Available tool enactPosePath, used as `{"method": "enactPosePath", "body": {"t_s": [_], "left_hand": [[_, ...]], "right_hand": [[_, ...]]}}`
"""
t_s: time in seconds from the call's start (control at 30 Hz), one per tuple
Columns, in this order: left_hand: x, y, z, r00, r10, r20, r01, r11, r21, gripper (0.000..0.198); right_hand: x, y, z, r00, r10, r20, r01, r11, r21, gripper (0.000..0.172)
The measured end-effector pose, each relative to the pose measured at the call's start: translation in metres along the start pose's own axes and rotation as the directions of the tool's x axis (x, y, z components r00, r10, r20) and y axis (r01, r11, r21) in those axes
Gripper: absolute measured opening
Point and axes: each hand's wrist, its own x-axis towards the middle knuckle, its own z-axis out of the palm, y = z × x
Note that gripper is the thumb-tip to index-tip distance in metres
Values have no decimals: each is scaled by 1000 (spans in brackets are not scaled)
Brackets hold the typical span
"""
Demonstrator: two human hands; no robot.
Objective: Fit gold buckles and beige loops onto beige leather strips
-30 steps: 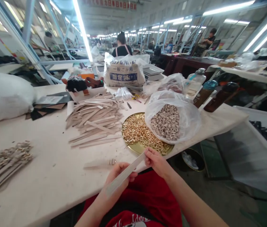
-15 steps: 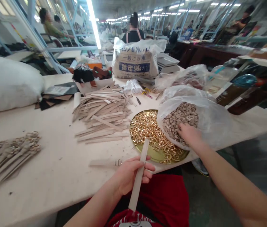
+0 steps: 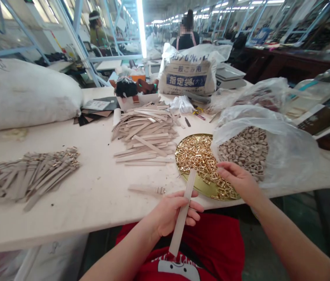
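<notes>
My left hand [image 3: 179,212] holds a flat beige strap [image 3: 184,214] slanting between thumb and fingers, its lower end over my lap. My right hand [image 3: 238,179] is over the right edge of a round gold tray [image 3: 190,179], beside the mouth of a clear plastic bag [image 3: 288,156]. Its thumb and fingertips are pinched; whatever is between them is too small to make out. Small beige strap loops [image 3: 247,148] fill the bag's opening. Gold buckles [image 3: 196,152] are heaped on the tray. One strap with a buckle [image 3: 147,190] lies left of the tray.
Loose beige straps [image 3: 147,128] are piled at mid-table. Buckled straps [image 3: 33,171] form another pile on the left. Behind stand a large white sack [image 3: 27,93] and a printed bag [image 3: 187,74]. A yellow-handled tool [image 3: 198,114] lies near the back. A person [image 3: 187,33] sits beyond.
My right hand has drawn back out of the loops in the bag toward the tray, fingertips pinched. My left hand still holds the strap. The view has swung left.
</notes>
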Motion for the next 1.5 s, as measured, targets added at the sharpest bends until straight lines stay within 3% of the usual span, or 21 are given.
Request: {"method": "enactPosePath", "body": {"t_s": [0.07, 0.2, 0.37, 0.53, 0.73, 1.03, 1.27, 1.5], "left_hand": [[-2, -3, -3, 1000, 13, -2, -13, 1000, 7, 32], [-5, -9, -12, 994, 76, -74, -73, 996, 44, 36], [-2, -15, -21, 947, 246, -205, -174, 933, 313, 26], [2, -19, -20, 916, 300, -267, -113, 829, 547, 17], [3, -18, -20, 930, 257, -261, -68, 821, 567, 15], [5, -27, -22, 958, 162, -235, -23, 865, 502, 9], [0, -33, -26, 965, 160, -207, -18, 829, 558, 10], [-5, -36, -31, 989, 69, -130, -4, 897, 442, 16]], "right_hand": [[-17, -15, 27, 993, 100, 66, -115, 949, 295, 25], [-36, -29, 61, 956, 207, 209, -294, 679, 673, 26], [-45, -25, 73, 895, 287, 342, -432, 361, 826, 20], [-50, -17, 78, 844, 358, 399, -478, 165, 863, 16], [-56, -9, 84, 803, 443, 399, -485, 97, 869, 19], [-63, -5, 88, 797, 400, 453, -511, 45, 859, 16], [-72, 1, 86, 808, 433, 399, -491, 122, 862, 12], [-76, -4, 88, 792, 432, 431, -521, 110, 846, 13]]}}
